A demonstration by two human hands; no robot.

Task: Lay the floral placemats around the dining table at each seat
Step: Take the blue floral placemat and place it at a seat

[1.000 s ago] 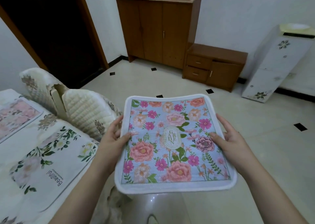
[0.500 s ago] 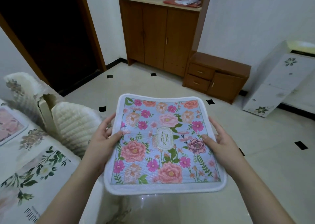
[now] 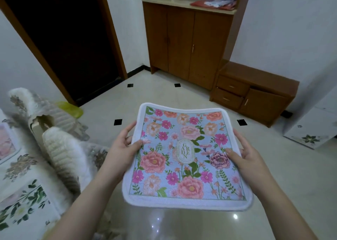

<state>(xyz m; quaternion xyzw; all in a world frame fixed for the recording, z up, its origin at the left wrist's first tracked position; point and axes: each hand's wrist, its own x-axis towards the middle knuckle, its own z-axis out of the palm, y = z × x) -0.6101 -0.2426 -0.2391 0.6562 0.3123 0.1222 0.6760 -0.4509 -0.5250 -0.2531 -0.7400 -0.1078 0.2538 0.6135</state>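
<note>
Floor (image 3: 182,97) of pale tile with small black insets is filling most of my view, a wooden cabinet (image 3: 187,44) standing at the far wall and a dark doorway (image 3: 60,39) far left. Dining table (image 3: 16,194) is showing only as a slice at the near left edge, draped in a leafy cloth, with two padded chair backs (image 3: 62,154) tucked against it. A placemat (image 3: 4,143) is already lying on that slice, pink-toned, mostly cut off by the frame.

I am carrying the floral placemat (image 3: 186,157) flat and face up, out over the floor, well apart from the table. Left hand (image 3: 122,148) is pinching its left edge, thumb on top, fingers under. Right hand (image 3: 249,154) is pinching the right edge likewise.

Judgement: transit step, between seats. Next move is calling for a turn left toward the table, finding a seat with no mat, then lowering this one square to the table edge in front of a chair.
</note>
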